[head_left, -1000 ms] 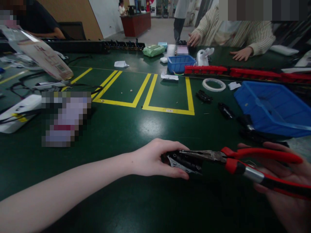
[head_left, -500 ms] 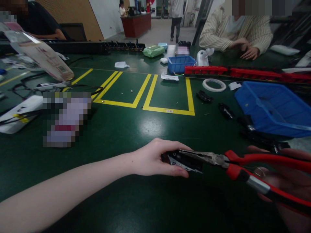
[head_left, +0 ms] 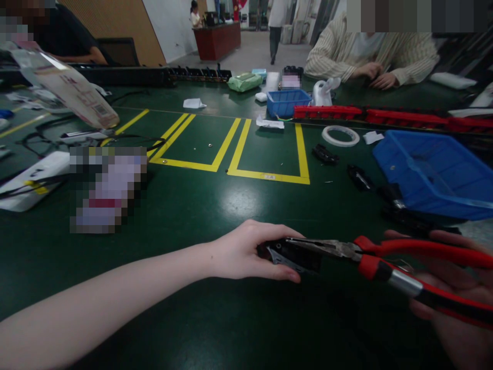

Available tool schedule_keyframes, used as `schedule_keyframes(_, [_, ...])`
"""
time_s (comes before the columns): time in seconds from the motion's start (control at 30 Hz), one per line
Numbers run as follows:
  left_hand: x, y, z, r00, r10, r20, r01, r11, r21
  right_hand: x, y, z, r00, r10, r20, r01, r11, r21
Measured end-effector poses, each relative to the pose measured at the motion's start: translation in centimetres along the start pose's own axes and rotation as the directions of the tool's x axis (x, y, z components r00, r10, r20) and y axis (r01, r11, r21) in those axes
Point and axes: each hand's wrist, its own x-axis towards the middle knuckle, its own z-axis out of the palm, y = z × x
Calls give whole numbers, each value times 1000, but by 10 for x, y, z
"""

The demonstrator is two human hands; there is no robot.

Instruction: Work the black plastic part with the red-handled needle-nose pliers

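Note:
Near the front of the green table, my left hand [head_left: 246,252] is closed around a small black plastic part [head_left: 295,256], its thumb along the near side and fingers on the far side. At the right, my right hand [head_left: 450,288] holds long-nose pliers [head_left: 379,259] with red and black handles. The plier jaws point left and their tips touch the upper edge of the black part, close to my left fingertips. Whether the tips grip anything is too small to tell. Part of my right hand is hidden behind the handles.
A blue bin [head_left: 435,174] stands at the right, with several black parts [head_left: 360,177] beside it. A tape roll [head_left: 340,136] lies beyond. A blurred-out flat object [head_left: 111,190] and a tilted bottle [head_left: 73,87] are at left. Opposite sits a person in a striped sleeve [head_left: 331,51].
The plier handles sit slightly higher, and my right fingers look more spread behind them. My left hand and the black part stay nearly in place. The person opposite has shifted their hands slightly left.

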Motion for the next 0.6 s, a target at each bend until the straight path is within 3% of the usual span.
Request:
schedule_keyframes(0.2, [0, -2, 1, 1000, -22, -8, 21, 999, -25, -18, -30, 32, 989, 146, -3, -146, 988, 53])
schedule_keyframes(0.4, [-1, -2, 1, 1000, -31, -4, 30, 997, -71, -18, -31, 31, 990, 144, 1, -144, 988, 55])
schedule_keyframes(0.6, [-1, -2, 0, 1000, -21, -13, 20, 997, -73, -16, -21, 24, 999, 51, 18, -51, 998, 23])
